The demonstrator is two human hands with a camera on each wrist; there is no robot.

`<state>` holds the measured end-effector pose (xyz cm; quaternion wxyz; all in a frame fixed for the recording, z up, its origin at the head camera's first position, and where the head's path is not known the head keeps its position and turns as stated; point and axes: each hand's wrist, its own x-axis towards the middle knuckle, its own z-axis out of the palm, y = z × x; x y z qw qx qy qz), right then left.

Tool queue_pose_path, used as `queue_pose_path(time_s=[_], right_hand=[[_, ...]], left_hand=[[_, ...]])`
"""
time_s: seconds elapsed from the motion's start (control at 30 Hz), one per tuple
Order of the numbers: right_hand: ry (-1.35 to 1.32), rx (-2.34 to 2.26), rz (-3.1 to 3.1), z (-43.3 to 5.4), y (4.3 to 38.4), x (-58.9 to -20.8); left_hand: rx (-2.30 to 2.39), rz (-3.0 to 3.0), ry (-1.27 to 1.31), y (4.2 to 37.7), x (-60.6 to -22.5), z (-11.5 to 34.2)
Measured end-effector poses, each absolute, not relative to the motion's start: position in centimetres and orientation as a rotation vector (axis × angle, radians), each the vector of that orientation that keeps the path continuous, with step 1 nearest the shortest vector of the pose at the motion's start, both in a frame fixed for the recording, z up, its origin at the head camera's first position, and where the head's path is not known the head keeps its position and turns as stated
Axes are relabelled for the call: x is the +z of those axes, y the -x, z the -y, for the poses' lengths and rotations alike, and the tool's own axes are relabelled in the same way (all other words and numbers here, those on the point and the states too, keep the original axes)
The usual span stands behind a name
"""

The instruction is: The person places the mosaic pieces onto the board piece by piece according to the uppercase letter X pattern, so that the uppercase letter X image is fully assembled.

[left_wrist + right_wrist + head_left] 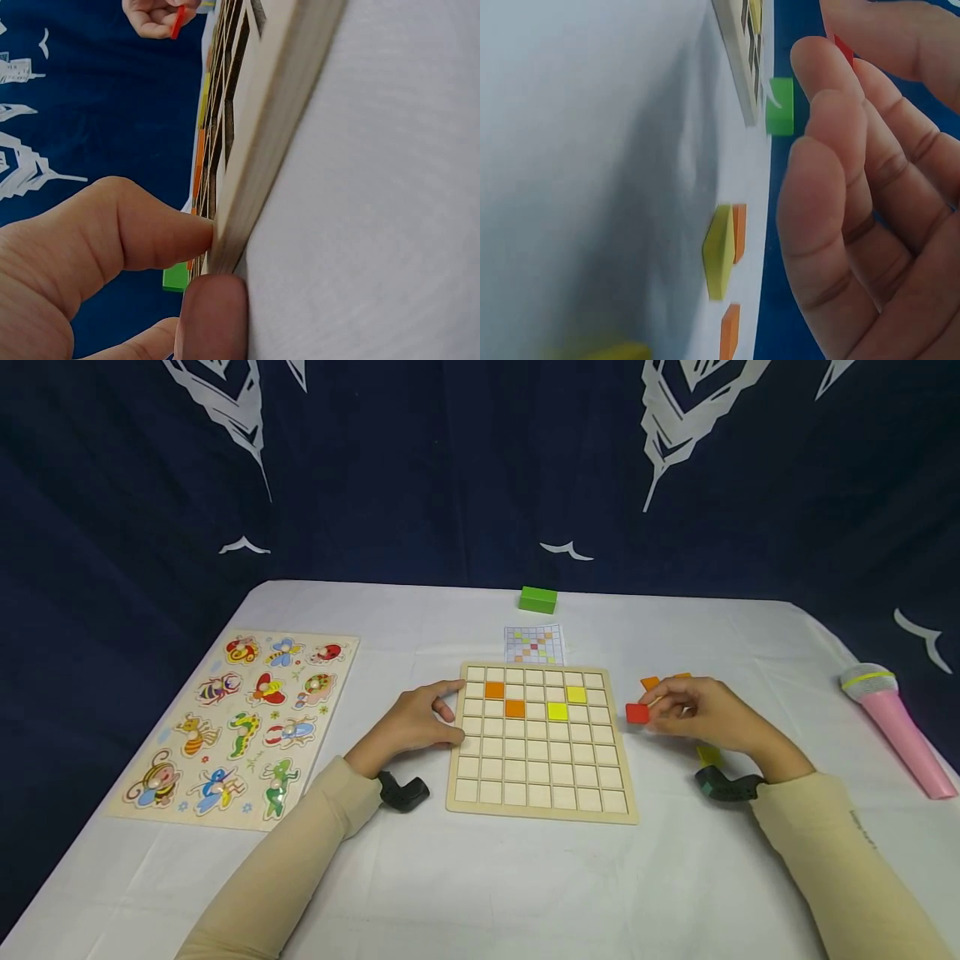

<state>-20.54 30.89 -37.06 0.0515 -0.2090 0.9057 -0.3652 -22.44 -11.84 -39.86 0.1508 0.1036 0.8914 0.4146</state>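
My right hand (697,714) pinches a red square tile (637,714) between thumb and fingertips, raised just right of the wooden grid board (540,815). In the right wrist view, only a red sliver of that tile (844,51) shows behind the fingers. Against the board's left edge rest the thumb and index finger of my left hand (412,722), spread apart along it. Two orange tiles (515,708) and two yellow tiles (557,711) sit in the board's upper cells. Loose yellow tiles (718,253) and orange tiles (730,331) lie near my right hand.
Behind the board lie a printed grid card (534,646) and a green block (537,601). A peg puzzle with insect pictures (251,731) is at the left. On the right lies a pink toy microphone (900,731). Dark patterned cloth (450,468) hangs behind the table.
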Motion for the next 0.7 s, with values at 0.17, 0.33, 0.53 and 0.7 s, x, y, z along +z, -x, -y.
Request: queue_pose_path(time_s=[0.17,0.33,0.53,0.7], right_hand=[[0.629,-1.091,-2.74,-30.1,20.5,-37.1],[0.648,-1.079,-2.716,-29.3,20.4,-37.1],[0.693,-1.088,-2.683,-28.3,20.3,-36.8],[0.681,-1.069,-2.65,-27.2,20.6,-36.3]], left_hand=[[1.19,-2.559,-0.296,22.4,-39.9,11.8],[1.188,-2.559,-0.294,22.3,-39.9,11.8],[1.186,-2.562,-0.3,22.4,-39.8,11.8],[1.191,-2.56,-0.291,22.5,-39.9,11.9]])
